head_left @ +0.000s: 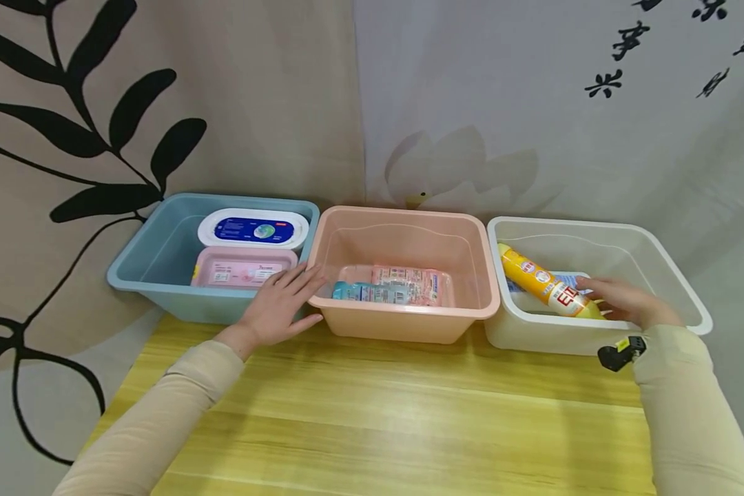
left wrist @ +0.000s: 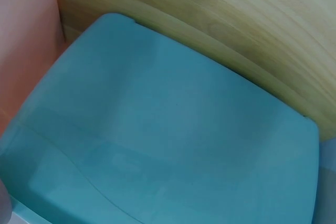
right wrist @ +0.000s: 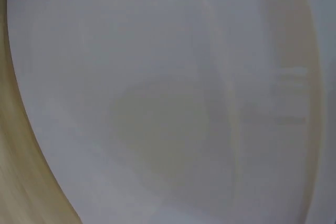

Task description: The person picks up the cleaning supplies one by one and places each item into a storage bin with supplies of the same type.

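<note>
My left hand (head_left: pixel 280 308) lies with fingers spread at the neighbouring rims of the blue bin (head_left: pixel 155 301) and the pink bin (head_left: pixel 397 325). Over in the cream bin (head_left: pixel 548 337), my right hand (head_left: pixel 626 301) holds the lower end of a yellow bottle (head_left: pixel 533 275) with red and white labels. The bottle slants, its far end toward the bin's left wall. A blue-and-white packet (head_left: pixel 569 280) shows partly behind it. The left wrist view shows the blue bin's outer wall (left wrist: pixel 173 114); the right wrist view shows a pale bin wall (right wrist: pixel 131 77), with neither hand's grip visible.
Inside the blue bin are a white oval pack (head_left: pixel 253 229) with a blue label and a pink pack (head_left: pixel 244 267). A clear-and-blue bottle (head_left: pixel 368 293) and a pink packet (head_left: pixel 418 284) lie in the pink bin. The wooden table (head_left: pixel 397 413) extends in front; curtains (head_left: pixel 273 103) hang behind.
</note>
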`<state>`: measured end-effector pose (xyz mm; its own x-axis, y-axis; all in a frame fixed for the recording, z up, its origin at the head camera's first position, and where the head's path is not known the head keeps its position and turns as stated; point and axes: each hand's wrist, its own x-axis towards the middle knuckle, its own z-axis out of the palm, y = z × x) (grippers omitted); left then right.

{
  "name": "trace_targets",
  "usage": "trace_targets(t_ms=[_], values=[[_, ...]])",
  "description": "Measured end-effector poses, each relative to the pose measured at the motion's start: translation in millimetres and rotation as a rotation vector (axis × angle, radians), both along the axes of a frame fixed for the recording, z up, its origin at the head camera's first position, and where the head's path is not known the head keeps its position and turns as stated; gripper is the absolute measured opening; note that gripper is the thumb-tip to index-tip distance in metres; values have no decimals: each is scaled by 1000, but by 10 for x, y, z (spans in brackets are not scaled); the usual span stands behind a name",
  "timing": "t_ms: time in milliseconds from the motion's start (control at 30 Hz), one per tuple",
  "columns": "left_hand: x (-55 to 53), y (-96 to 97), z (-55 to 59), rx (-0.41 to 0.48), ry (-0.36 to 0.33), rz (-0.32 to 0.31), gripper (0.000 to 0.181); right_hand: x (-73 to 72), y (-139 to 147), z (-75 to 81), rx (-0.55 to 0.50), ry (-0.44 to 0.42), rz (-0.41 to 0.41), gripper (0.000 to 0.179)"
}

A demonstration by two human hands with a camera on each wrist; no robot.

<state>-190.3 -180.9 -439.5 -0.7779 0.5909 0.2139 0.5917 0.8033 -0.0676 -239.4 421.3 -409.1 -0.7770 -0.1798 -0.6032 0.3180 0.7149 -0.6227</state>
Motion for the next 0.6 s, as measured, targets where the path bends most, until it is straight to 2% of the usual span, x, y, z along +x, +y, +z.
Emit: trace_targets(t_ms=[233, 600], values=[[6, 0, 9, -1, 1, 3, 87, 41, -47, 10, -31, 66, 62, 79], [13, 7, 13, -18, -12, 11, 69, 124, -48, 67, -63, 139, 32, 79]])
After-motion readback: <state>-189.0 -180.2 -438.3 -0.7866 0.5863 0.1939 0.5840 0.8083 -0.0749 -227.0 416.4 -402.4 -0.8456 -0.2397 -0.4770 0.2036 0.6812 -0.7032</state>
